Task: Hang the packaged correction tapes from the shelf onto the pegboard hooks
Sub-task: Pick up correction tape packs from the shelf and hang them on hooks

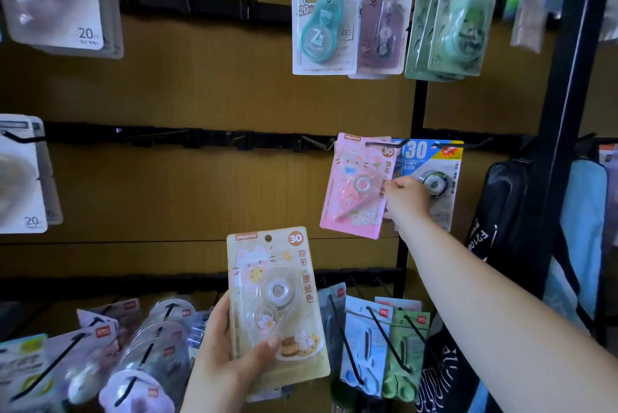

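My left hand [230, 350] grips a yellow packaged correction tape [277, 305] by its lower left edge and holds it upright in front of the board. My right hand [406, 200] reaches up and pinches the right edge of a pink packaged correction tape [354, 188]. The pink pack tilts slightly, and a black pegboard hook [384, 144] on the middle rail passes across its top. A blue packaged tape [431, 175] hangs just behind my right hand.
Teal, purple and green packs [324, 14] hang on the top rail. Several packs on long black hooks [384, 342] fill the bottom row. White packs [20, 175] hang at the left. A black upright post [565, 105] and hanging bags [511, 212] stand to the right.
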A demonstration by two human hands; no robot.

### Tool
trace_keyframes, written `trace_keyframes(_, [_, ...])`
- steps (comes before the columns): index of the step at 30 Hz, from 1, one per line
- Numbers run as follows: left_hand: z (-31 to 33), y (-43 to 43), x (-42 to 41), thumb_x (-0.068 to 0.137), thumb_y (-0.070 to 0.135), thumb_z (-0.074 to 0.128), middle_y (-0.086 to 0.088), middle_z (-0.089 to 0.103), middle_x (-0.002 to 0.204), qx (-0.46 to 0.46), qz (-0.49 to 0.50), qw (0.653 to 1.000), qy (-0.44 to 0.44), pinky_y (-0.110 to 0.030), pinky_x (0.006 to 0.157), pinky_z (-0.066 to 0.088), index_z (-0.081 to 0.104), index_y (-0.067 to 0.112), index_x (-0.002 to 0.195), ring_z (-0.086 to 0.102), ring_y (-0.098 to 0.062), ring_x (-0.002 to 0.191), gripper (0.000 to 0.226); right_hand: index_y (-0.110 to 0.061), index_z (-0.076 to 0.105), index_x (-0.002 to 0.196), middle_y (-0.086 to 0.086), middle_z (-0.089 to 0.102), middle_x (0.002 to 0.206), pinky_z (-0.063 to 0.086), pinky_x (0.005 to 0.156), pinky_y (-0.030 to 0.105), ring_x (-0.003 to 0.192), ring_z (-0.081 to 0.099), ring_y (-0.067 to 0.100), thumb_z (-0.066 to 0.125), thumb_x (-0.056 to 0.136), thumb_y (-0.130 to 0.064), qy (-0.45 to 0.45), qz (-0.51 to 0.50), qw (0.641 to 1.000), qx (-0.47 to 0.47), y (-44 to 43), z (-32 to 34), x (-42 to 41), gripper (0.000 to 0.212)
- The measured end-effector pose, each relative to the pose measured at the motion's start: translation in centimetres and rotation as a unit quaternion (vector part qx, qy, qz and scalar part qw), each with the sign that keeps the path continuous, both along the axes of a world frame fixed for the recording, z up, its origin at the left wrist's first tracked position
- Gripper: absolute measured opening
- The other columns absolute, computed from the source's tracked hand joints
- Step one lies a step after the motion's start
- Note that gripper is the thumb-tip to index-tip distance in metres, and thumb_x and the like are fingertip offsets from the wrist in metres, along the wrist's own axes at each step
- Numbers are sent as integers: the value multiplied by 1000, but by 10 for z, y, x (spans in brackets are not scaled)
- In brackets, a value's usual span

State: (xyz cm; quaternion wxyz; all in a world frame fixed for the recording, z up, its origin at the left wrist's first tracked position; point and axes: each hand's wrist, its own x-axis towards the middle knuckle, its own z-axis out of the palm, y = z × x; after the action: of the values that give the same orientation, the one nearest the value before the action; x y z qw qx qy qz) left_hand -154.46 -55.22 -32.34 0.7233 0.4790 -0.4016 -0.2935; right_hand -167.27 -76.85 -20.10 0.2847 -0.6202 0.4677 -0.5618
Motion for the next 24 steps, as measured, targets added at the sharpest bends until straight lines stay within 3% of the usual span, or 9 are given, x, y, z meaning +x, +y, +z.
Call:
trace_keyframes(3, [0, 0, -2, 60, 4, 78, 1, 64, 103, -5, 4, 1000, 16, -27, 63, 58, 51, 33, 102, 63, -22, 95, 57, -10, 50, 84, 2, 50, 70, 41, 59, 29, 81, 53, 25, 42, 92, -15, -20, 16, 1000, -11, 10, -6, -2, 13])
trace_keyframes(6, [3, 2, -6, 46, 16, 81, -2, 66, 107, -14, -9, 1000, 21, -45, 82, 54, 52, 34, 103, 64, -26, 100, 67, -11, 49, 102, -2, 46, 85, 36, 69, 27, 87, 46, 17, 43, 93, -17, -86, 23, 996, -22, 41, -20, -8, 12])
trace_keyframes(8, [5, 1, -10, 41, 16, 78, -1, 66, 107, -19, -18, 999, 25, -47, 85, 53, 52, 36, 101, 65, -25, 100, 68, -8, 50, 104, 0, 48, 95, 36, 76, 27, 89, 46, 16, 44, 93, -20, -108, 52, 993, -11, 66, -31, -11, 17])
trace_keyframes(10, [10, -1, -17, 37, 21, 79, 1, 68, 104, -25, -30, 999, 24, -48, 84, 53, 53, 38, 101, 66, -24, 98, 71, -14, 53, 94, -1, 55, 91, 40, 76, 26, 90, 51, 15, 46, 93, -26, -75, 153, 985, 13, 93, -36, -15, 13])
trace_keyframes(13, [23, -2, -31, 34, 27, 77, 4, 72, 99, -46, -40, 998, 13, -49, 86, 53, 56, 39, 100, 69, -21, 95, 70, -27, 51, 87, -13, 58, 88, 41, 72, 10, 84, 56, -1, 48, 92, -25, -14, 322, 946, 24, 124, -32, -23, 6])
trace_keyframes(16, [42, -3, -47, 46, 23, 84, 0, 72, 104, -59, -49, 997, -21, -41, 79, 57, 53, 40, 105, 70, -20, 93, 68, -25, 54, 82, -12, 62, 79, 44, 58, 1, 60, 58, -14, 52, 90, -10, -15, 327, 944, -31, 132, -21, -37, 17])
trace_keyframes(20, [67, -9, -71, 74, 20, 72, 4, 70, 92, -51, -23, 995, -80, -16, 44, 47, 33, 41, 122, 65, -6, 58, 66, -24, 56, 77, -9, 62, 72, 46, 56, 5, 56, 59, -8, 50, 90, -5, -103, 246, 961, -73, 129, -7, -59, 23])
trace_keyframes(22, [78, -14, -81, 77, 21, 69, 5, 67, 102, -53, -12, 991, -124, -11, 47, 47, 29, 40, 130, 64, -3, 61, 68, -25, 57, 78, -7, 62, 72, 49, 68, 18, 66, 60, 4, 49, 90, -7, -130, 216, 964, -78, 128, -2, -68, 23])
trace_keyframes(24, [86, -19, -88, 77, 26, 69, 5, 62, 119, -57, -3, 985, -163, -16, 67, 53, 29, 41, 131, 66, -8, 88, 69, -28, 56, 79, -6, 62, 76, 48, 79, 29, 75, 58, 12, 49, 91, -10, -138, 194, 968, -75, 124, 4, -75, 23])
